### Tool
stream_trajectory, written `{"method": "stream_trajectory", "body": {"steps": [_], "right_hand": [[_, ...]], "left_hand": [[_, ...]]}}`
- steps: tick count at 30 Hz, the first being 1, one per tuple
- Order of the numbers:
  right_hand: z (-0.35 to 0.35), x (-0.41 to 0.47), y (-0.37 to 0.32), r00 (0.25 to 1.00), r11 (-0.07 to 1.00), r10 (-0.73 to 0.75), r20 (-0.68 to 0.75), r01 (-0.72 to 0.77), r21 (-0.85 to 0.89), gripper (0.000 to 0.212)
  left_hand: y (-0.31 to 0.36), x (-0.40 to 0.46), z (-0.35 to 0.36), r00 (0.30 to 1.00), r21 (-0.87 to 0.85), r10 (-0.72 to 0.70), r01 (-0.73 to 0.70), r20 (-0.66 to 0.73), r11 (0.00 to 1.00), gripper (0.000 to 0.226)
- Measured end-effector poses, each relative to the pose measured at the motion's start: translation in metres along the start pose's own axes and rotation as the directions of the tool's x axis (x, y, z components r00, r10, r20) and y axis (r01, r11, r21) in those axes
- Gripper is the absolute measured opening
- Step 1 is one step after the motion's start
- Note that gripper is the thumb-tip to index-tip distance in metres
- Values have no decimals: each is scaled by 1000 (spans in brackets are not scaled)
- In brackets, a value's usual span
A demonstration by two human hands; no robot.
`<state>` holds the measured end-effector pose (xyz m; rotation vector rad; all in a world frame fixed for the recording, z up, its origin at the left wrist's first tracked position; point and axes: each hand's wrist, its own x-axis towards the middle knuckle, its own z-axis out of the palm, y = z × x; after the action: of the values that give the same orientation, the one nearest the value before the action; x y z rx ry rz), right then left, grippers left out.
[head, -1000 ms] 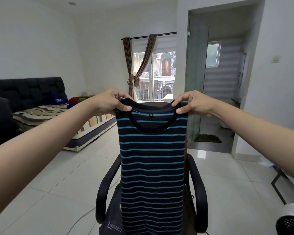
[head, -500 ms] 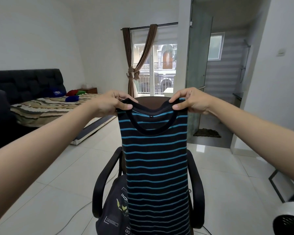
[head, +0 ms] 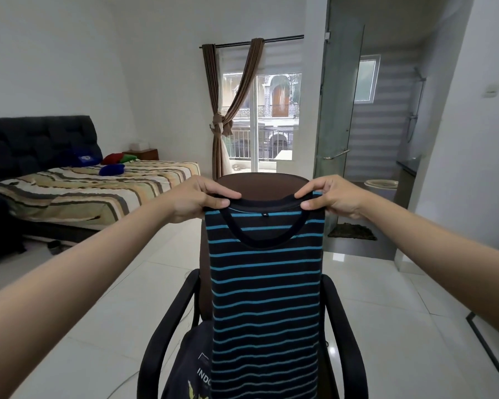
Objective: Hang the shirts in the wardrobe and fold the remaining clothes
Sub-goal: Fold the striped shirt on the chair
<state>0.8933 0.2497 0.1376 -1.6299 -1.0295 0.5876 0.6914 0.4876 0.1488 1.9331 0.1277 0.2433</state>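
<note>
Pinching striped shirt (head: 264, 283) shoulders | left hand (head: 196, 198), right hand (head: 333, 197) | shirt hangs below grip

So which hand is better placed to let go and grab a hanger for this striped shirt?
Neither clearly. The left hand and right hand each pinch a shoulder of the dark blue-striped shirt at equal height in front of the brown chair. No hanger is visible.

striped shirt (head: 264, 283) lowered slightly, chair back (head: 260, 187) now exposed

Striped shirt's (head: 264, 298) hem and chair (head: 260, 185) seat below the frame
</note>
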Motion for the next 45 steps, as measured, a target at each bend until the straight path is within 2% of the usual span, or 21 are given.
{"method": "stream_trajectory", "body": {"steps": [6,12,17,21,26,30,35,37,41,45], "right_hand": [[-14,68,18,996,998,28,-80,-32,-47,19],[-20,124,26,980,998,22,-200,-34,-61,22],[-22,145,32,977,997,35,-208,-49,-62,19],[-19,138,49,983,995,62,-170,-76,-72,19],[1,102,88,989,990,143,-47,-143,9,17],[28,56,122,974,973,225,-10,-224,59,19],[69,-27,154,957,957,289,39,-290,23,19],[88,-64,165,952,953,300,63,-301,7,20],[129,-136,185,934,941,330,138,-336,22,21],[162,-195,206,886,906,404,228,-422,37,19]], "left_hand": [[-21,72,-35,999,90,-31,32,-12,995,22],[-38,134,-62,999,113,-24,27,-27,993,33],[-54,160,-75,999,99,-37,38,-11,994,38],[-69,158,-68,996,152,-49,37,77,988,38],[-101,129,-45,969,166,-129,95,209,982,36],[-127,86,-14,945,192,-189,140,266,971,34],[-160,4,32,929,176,-229,184,291,967,28],[-170,-34,52,905,177,-259,210,337,962,24],[-189,-111,96,848,170,-317,269,424,948,32],[-215,-170,135,783,203,-368,307,501,930,26]]}}
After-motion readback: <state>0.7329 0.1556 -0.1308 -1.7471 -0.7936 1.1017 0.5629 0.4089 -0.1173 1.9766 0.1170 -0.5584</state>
